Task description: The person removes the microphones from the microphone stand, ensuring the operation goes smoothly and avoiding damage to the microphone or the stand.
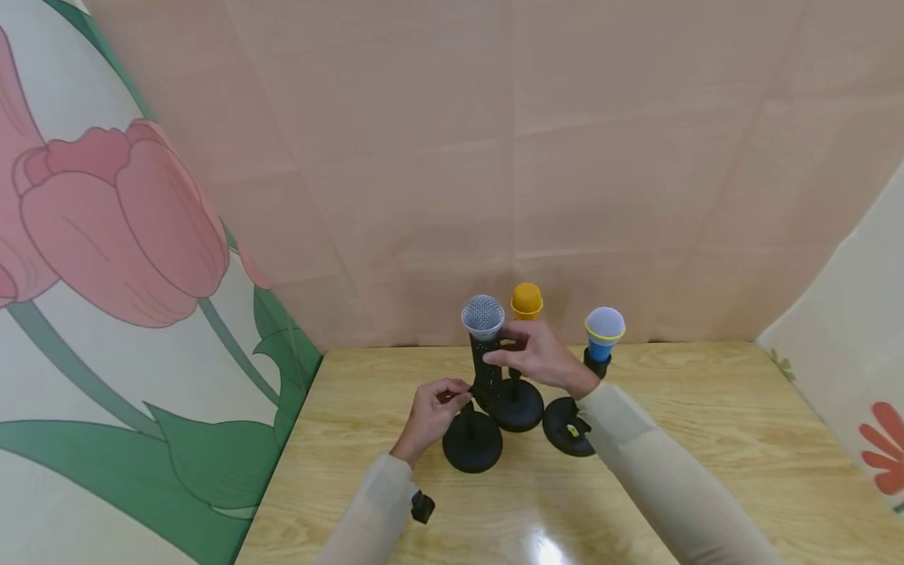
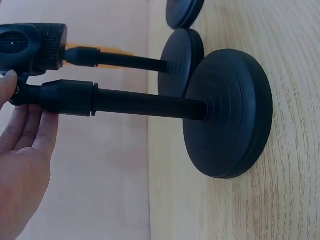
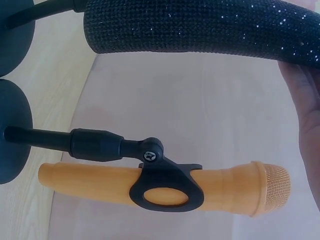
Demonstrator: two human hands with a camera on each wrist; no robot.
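Note:
A black, glittery microphone (image 1: 485, 365) with a silver mesh head stands nearly upright in the clip of a black stand (image 1: 472, 446). My right hand (image 1: 542, 357) grips its upper body from the right, just below the head; in the right wrist view that glittery microphone (image 3: 190, 26) runs across the top. Lower down, my left hand (image 1: 431, 412) pinches the stand's neck at the joint under the clip. The left wrist view shows the thumb and fingers of this hand (image 2: 25, 170) on either side of the joint, above the round base (image 2: 227, 115).
Behind is an orange microphone (image 3: 225, 187) clipped on a second black stand (image 1: 517, 408). To the right, a blue microphone with a white head (image 1: 604, 328) sits on a third stand (image 1: 565, 431). The wooden table (image 1: 367, 377) meets a pink backdrop (image 1: 424, 196).

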